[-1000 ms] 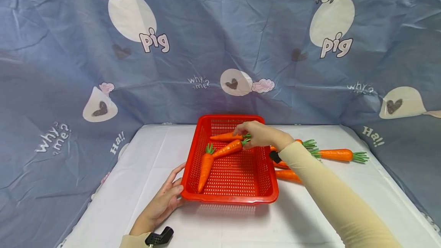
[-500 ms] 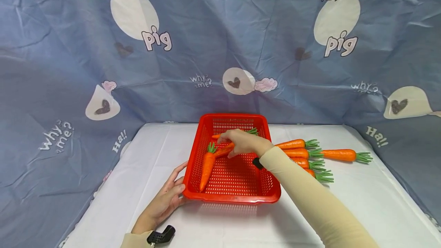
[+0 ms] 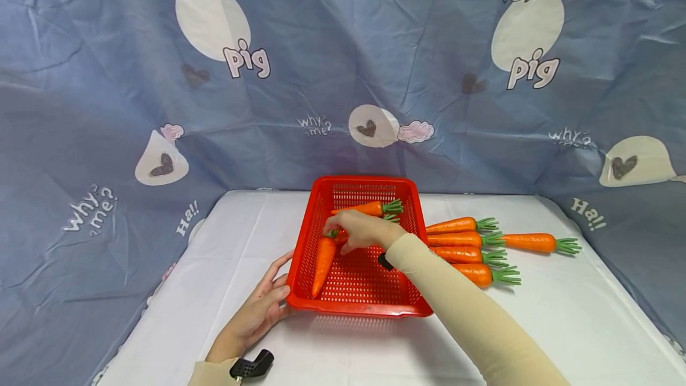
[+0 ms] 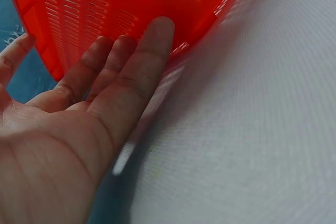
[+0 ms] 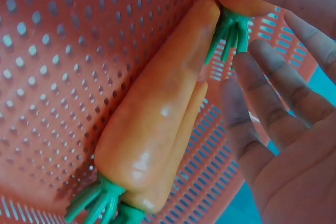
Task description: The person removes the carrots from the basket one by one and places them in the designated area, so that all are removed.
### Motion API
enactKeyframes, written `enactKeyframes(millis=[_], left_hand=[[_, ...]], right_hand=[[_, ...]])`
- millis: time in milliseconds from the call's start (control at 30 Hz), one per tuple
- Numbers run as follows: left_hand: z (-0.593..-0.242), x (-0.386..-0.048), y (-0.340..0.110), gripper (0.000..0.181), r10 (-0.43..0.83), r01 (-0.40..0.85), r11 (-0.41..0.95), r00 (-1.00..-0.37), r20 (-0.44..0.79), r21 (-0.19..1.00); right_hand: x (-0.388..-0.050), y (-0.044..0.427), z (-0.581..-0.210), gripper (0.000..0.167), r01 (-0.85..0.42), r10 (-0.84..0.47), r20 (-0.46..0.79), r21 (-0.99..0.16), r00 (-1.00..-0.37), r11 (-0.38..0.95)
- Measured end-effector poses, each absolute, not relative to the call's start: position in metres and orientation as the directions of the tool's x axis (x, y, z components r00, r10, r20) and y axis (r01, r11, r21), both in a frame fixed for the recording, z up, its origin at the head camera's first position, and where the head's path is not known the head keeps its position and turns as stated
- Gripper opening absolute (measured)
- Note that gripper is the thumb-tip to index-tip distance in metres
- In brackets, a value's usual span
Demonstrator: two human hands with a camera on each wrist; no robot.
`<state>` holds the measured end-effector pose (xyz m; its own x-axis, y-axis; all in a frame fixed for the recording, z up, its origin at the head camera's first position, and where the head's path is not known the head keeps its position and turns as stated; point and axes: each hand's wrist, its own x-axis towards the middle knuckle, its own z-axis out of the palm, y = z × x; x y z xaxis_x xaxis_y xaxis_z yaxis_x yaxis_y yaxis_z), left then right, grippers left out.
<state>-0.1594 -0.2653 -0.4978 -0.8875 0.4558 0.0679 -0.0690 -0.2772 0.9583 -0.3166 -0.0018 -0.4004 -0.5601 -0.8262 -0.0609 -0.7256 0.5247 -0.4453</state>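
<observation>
A red perforated basket (image 3: 364, 310) holds three orange carrots with green tops. My left hand (image 3: 254, 314) rests against its near left side; in the left wrist view that hand's fingers (image 4: 155, 40) lie nearly straight along the red wall. Inside, my right hand (image 3: 364, 230) reaches over to the top of the leftmost carrot (image 3: 323, 267), partly covering its leaves and another carrot. The right wrist view shows that hand (image 5: 294, 140) with fingers spread beside the green leaves (image 5: 231, 32); whether they touch is unclear. Two carrots (image 5: 152, 114) lie side by side.
Several more carrots (image 3: 454, 240) lie on the white cloth (image 3: 536, 308) right of the basket, leaves pointing right; one (image 3: 536, 242) is farther right. My right forearm crosses the basket's right rim. A blue printed curtain (image 3: 300, 88) hangs behind.
My right hand has moved left across the basket, from the back carrots' leaves to the leftmost carrot's top. The left hand has kept its place at the basket.
</observation>
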Motion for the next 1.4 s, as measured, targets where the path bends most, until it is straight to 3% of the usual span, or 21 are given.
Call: enactKeyframes(millis=[567, 1100, 1400], left_hand=[[-0.496, -0.16, -0.265, 0.072, 0.456, -0.069, -0.274, -0.888, 0.066, 0.959], [-0.495, -0.159, -0.265, 0.073, 0.447, -0.086, -0.259, -0.894, 0.04, 0.962], [-0.496, -0.158, -0.266, 0.072, 0.446, -0.082, -0.251, -0.894, 0.04, 0.965]], right_hand=[[-0.312, -0.021, -0.409, 0.043, -0.768, -0.822, -0.087, -0.312, -0.562, 0.559], [-0.312, -0.025, -0.411, 0.044, -0.776, -0.815, -0.113, -0.256, -0.569, 0.577], [-0.314, -0.022, -0.41, 0.045, -0.821, -0.851, -0.099, -0.23, -0.515, 0.523]])
